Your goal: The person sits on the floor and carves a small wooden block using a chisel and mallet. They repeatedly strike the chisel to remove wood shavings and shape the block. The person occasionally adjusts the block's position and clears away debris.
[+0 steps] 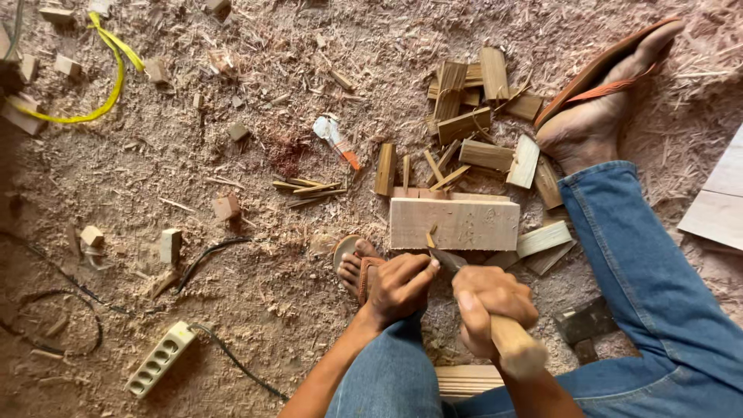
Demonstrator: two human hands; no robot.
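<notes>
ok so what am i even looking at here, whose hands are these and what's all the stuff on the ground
This is one picture from a camera on a person's head, looking down at their own lap and feet. The right hand grips a wooden handle with a blade at its front. The left hand is closed beside that blade; what it pinches is hidden. Just ahead lies a pale wooden block, with split wood pieces beyond it. The floor is covered in sawdust, with a power strip at lower left.

I sit low over a floor [255, 294] thick with sawdust and wood shavings, warm daylight across it. A power strip [160, 359] with its black cable [232, 358] lies left, a yellow strap [108, 70] beyond, pale boards [720, 197] at the right edge
</notes>
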